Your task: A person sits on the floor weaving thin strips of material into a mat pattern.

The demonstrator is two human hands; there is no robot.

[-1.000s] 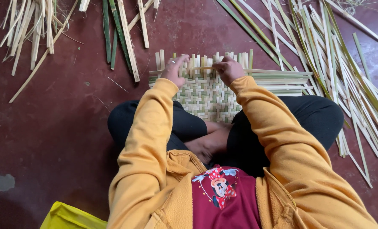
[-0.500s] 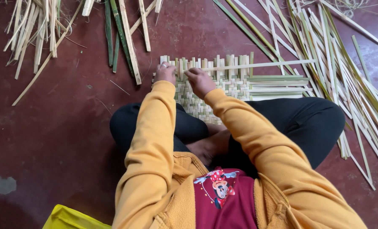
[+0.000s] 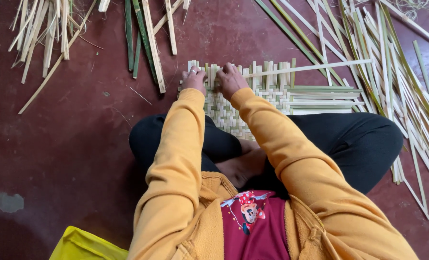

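Observation:
A woven mat of pale bamboo strips point(image 3: 253, 96) lies on the dark red floor in front of my crossed legs. My left hand point(image 3: 195, 79) presses on the mat's far left corner, fingers curled over the upright strip ends. My right hand point(image 3: 230, 77) rests just beside it, fingers down on the mat's far edge. A long pale strip point(image 3: 320, 67) runs from my right hand across the mat's top edge to the right. Whether the fingers pinch that strip is hidden.
Loose bamboo strips lie in a pile at far left point(image 3: 46, 33), a few green and pale ones at top centre point(image 3: 147, 38), and a large spread at right point(image 3: 397, 86). A yellow object point(image 3: 84, 245) sits by my left side.
Both hands have slid left along the mat's far edge, from its middle to its left corner. The long strip now lies across the top edge.

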